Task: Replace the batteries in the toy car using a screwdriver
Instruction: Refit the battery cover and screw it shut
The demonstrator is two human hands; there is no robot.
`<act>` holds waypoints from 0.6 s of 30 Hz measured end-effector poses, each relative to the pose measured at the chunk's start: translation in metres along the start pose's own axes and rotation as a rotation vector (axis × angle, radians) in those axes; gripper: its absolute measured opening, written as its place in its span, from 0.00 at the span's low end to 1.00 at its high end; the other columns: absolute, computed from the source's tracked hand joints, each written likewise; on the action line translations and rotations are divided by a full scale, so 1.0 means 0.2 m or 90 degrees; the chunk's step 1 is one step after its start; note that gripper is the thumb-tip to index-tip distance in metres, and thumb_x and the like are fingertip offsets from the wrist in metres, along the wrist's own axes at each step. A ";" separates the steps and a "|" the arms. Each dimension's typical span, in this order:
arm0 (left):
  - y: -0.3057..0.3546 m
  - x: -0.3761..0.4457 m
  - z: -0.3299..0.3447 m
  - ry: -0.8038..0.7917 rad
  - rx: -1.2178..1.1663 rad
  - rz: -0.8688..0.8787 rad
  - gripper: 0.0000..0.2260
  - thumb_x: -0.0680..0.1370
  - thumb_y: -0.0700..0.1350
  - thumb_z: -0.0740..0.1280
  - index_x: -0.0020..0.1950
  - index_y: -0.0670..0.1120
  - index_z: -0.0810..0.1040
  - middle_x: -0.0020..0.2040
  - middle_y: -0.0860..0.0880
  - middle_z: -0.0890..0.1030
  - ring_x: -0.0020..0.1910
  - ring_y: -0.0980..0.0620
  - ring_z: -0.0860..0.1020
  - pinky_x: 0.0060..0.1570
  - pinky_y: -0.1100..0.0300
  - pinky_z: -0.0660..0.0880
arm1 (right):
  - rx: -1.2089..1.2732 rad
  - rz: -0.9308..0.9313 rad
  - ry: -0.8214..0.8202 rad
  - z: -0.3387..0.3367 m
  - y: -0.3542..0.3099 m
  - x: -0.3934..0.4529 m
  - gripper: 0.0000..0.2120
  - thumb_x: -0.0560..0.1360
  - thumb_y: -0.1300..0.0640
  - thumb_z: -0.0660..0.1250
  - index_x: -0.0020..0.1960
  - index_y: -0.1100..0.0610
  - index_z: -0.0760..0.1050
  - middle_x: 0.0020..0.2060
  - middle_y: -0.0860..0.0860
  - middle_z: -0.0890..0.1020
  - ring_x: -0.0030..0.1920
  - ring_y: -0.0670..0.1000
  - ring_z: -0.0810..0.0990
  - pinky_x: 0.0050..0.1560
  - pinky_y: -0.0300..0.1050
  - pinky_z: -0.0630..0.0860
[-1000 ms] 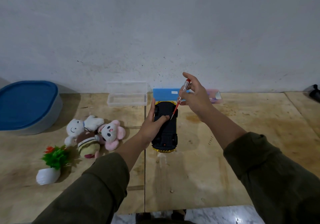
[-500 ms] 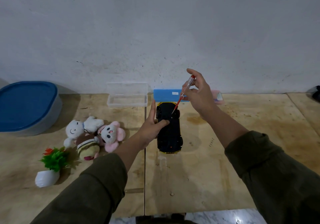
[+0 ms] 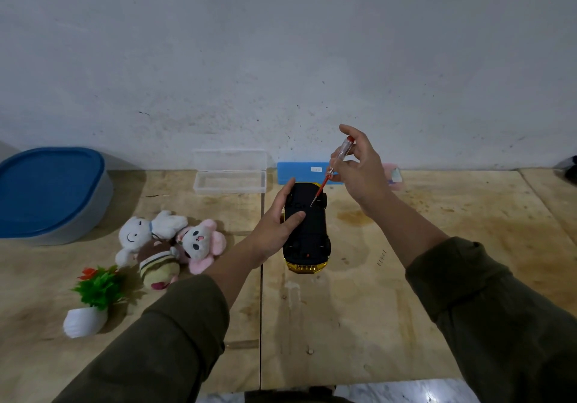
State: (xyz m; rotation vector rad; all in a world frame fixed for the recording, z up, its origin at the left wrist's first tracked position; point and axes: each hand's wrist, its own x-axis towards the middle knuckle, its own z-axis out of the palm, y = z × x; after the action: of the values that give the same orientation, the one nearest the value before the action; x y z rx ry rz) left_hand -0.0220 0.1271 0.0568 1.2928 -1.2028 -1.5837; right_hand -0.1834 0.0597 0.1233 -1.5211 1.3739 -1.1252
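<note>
The toy car lies upside down on the wooden table, black underside up, gold body edge showing at its near end. My left hand grips the car's left side, thumb pressed on the underside. A screwdriver with a clear handle and red shaft is pinched in my right hand, slanted down to the left. Its tip touches the underside near the car's far end. No batteries are visible.
A clear plastic box and a blue case stand by the wall behind the car. Several plush toys and a small potted plant lie left. A blue-lidded tub is far left.
The right hand lifted the screwdriver handle higher and set its tip further along the underside. The left hand shifted its grip slightly; the car barely moved.
</note>
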 end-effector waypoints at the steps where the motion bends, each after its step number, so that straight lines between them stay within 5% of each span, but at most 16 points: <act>1: 0.00 0.00 0.00 0.000 -0.004 -0.002 0.29 0.81 0.42 0.61 0.76 0.62 0.53 0.62 0.61 0.70 0.61 0.50 0.76 0.59 0.49 0.77 | 0.001 0.000 0.000 0.00 0.00 0.00 0.25 0.76 0.70 0.61 0.69 0.52 0.66 0.44 0.50 0.74 0.38 0.32 0.76 0.39 0.30 0.77; 9: 0.00 0.00 0.02 -0.004 -0.012 -0.001 0.29 0.81 0.42 0.61 0.76 0.62 0.52 0.63 0.59 0.69 0.60 0.50 0.76 0.58 0.51 0.77 | 0.006 0.008 0.002 -0.02 -0.02 -0.02 0.26 0.76 0.70 0.62 0.70 0.51 0.66 0.47 0.51 0.74 0.42 0.36 0.77 0.36 0.29 0.76; 18: -0.01 -0.01 0.04 0.005 -0.017 -0.011 0.29 0.81 0.42 0.61 0.76 0.62 0.53 0.61 0.59 0.71 0.62 0.48 0.76 0.60 0.49 0.76 | -0.089 -0.105 -0.113 -0.05 -0.07 -0.06 0.24 0.75 0.66 0.65 0.66 0.45 0.68 0.46 0.48 0.76 0.46 0.50 0.81 0.51 0.43 0.81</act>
State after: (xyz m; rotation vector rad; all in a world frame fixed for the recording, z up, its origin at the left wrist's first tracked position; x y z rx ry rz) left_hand -0.0300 0.1313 0.0552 1.2944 -1.1658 -1.5999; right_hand -0.1896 0.0724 0.1382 -1.8165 1.2459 -0.9807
